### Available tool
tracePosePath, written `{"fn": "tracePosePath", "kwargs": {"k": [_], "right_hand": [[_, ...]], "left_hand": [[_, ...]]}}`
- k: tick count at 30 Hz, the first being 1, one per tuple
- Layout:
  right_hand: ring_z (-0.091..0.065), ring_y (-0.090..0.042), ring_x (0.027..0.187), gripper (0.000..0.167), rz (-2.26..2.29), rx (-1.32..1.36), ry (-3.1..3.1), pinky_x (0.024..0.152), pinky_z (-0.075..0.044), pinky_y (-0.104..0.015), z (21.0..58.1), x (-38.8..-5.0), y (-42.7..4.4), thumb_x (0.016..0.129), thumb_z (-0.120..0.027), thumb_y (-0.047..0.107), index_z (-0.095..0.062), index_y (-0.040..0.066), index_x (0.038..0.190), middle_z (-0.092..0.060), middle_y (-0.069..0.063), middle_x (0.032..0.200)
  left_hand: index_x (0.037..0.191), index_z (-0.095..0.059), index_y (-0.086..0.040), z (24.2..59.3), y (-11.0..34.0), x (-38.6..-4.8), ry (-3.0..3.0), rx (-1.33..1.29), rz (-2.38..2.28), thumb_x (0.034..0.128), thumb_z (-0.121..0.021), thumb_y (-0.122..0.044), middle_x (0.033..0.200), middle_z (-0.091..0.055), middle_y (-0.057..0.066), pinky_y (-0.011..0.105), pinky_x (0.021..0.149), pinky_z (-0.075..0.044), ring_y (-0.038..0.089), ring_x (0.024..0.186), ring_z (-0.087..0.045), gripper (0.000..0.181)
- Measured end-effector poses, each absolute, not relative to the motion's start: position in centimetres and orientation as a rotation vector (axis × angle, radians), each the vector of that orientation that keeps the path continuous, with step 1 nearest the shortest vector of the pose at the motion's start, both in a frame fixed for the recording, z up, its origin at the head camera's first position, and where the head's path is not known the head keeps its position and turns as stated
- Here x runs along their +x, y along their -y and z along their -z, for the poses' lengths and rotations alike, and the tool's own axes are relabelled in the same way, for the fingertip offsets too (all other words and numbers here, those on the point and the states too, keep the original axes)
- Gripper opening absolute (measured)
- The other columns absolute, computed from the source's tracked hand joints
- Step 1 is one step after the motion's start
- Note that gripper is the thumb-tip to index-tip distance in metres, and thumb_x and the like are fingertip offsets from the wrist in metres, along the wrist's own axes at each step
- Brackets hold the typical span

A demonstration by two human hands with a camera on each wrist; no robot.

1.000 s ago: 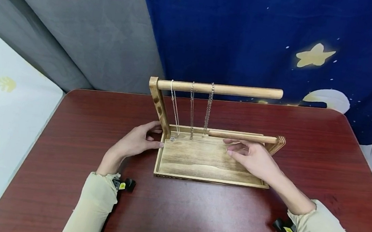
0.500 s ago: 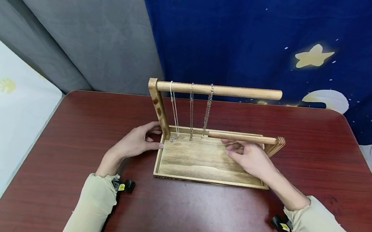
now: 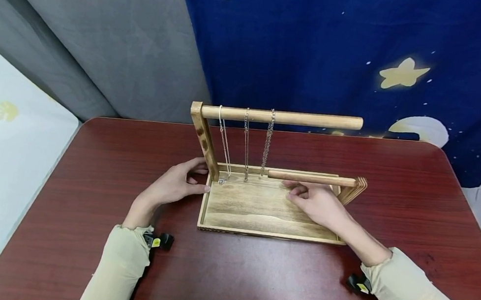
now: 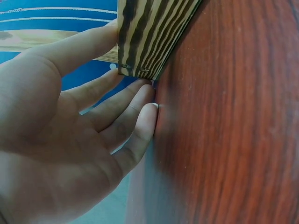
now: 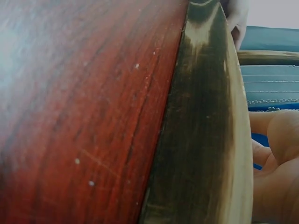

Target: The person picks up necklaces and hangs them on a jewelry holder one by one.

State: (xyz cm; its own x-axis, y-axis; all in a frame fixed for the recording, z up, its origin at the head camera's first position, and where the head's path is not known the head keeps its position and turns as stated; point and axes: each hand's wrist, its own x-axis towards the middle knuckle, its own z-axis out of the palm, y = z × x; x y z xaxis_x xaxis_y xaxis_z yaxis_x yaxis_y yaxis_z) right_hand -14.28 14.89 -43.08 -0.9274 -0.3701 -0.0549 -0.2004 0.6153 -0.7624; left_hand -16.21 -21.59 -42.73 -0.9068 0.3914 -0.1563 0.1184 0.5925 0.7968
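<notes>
A wooden jewelry stand (image 3: pixel 204 136) rises from a shallow tray (image 3: pixel 251 210). Three necklaces hang on its upper rod (image 3: pixel 315 120), one with a small pendant (image 3: pixel 221 181) low by the left post. My left hand (image 3: pixel 174 184) holds the stand's left end, thumb on the tray rim and fingers beside the post; the left wrist view shows them around the striped wood (image 4: pixel 145 42). Over the tray, my right hand (image 3: pixel 320 206) has bent fingers under the lower rod (image 3: pixel 308 177). Whether those fingertips pinch anything is too small to tell.
The stand sits on a reddish-brown table (image 3: pixel 226 277). Grey and blue curtains (image 3: pixel 288 41) hang behind it. In the right wrist view the tray's dark front wall (image 5: pixel 191 126) covers part of the right hand.
My right hand has slid a little left under the lower rod, and its fingers look closer together. My left hand and the necklaces stay in place.
</notes>
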Motion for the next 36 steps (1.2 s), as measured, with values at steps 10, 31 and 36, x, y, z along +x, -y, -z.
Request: {"fn": "tracePosePath", "kwargs": {"k": [10, 31, 36], "right_hand": [[-0.066, -0.014, 0.082, 0.026, 1.057, -0.529, -2.752, 0.071, -0.054, -0.034, 43.3, -14.7, -14.6, 0.091, -0.072, 0.013, -0.072, 0.011, 0.116, -0.072, 0.0, 0.089], [-0.059, -0.011, 0.078, 0.017, 1.099, -0.39, -2.747, 0.071, -0.049, -0.03, 43.9, -14.8, -13.5, 0.09, -0.069, 0.011, -0.075, 0.01, 0.107, -0.072, 0.001, 0.094], [-0.056, -0.011, 0.076, 0.015, 1.094, -0.32, -2.723, 0.072, -0.047, -0.03, 43.9, -14.9, -13.2, 0.089, -0.071, 0.015, -0.074, 0.012, 0.104, -0.066, 0.004, 0.087]], "left_hand": [[0.146, -0.046, -0.007, 42.6, 21.5, -16.1, -2.463, 0.411, -1.269, 0.088, -0.078, -0.015, 0.134, -0.06, 0.016, 0.045, 0.095, -0.049, 0.028, 0.122, -0.057, 0.067], [0.148, -0.044, -0.007, 42.6, 21.4, -16.1, -2.458, 0.389, -1.258, 0.0877, -0.078, -0.016, 0.134, -0.059, 0.017, 0.045, 0.096, -0.05, 0.029, 0.121, -0.058, 0.07], [0.148, -0.044, -0.007, 42.7, 21.5, -16.2, -2.465, 0.391, -1.26, 0.0876, -0.078, -0.016, 0.133, -0.06, 0.017, 0.046, 0.095, -0.05, 0.029, 0.119, -0.059, 0.07]]}}
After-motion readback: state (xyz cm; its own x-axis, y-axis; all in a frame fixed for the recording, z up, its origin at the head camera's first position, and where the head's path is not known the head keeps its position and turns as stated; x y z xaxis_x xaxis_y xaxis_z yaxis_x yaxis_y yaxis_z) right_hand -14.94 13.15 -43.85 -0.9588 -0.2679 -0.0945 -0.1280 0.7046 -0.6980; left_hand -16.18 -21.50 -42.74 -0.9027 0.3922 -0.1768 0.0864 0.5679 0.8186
